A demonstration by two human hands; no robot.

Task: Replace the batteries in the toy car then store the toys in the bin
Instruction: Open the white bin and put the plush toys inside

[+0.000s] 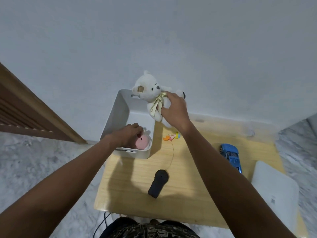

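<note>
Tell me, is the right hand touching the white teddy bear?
Touching. The head view shows the right hand gripping the white teddy bear round its body at the ribbon, holding it in the air over the far end of the white bin.

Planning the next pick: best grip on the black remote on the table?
Take the black remote across its narrow handle near the person, coming from above. It lies flat; the round head end carries a thin wire toward the small figure.

Wooden table (130, 184): bin (118, 115), car (231, 156), remote (158, 183).
</note>
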